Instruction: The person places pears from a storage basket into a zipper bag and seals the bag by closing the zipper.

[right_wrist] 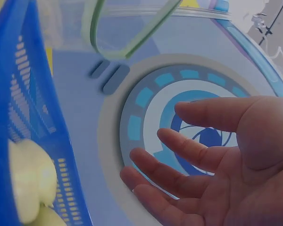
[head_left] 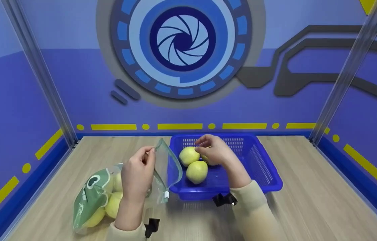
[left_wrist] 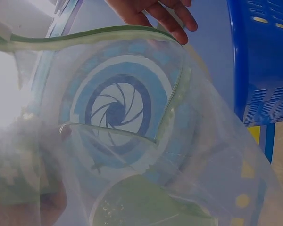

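In the head view my left hand pinches the green-edged rim of a clear zip bag, whose mouth gapes toward the basket. Yellow-green apples fill the bag's lower part, partly behind its green printed panel. My right hand hovers over the blue basket with nothing in its grasp. Its fingers are loosely bent in the right wrist view. Beneath it lie apples, one partly covered by the hand. The left wrist view looks through the bag film; the left hand is blurred there.
A white slider hangs at the zip's near end. The wooden tabletop meets a blue printed back wall, with metal posts at the corners. The basket's raised sides stand right of the bag.
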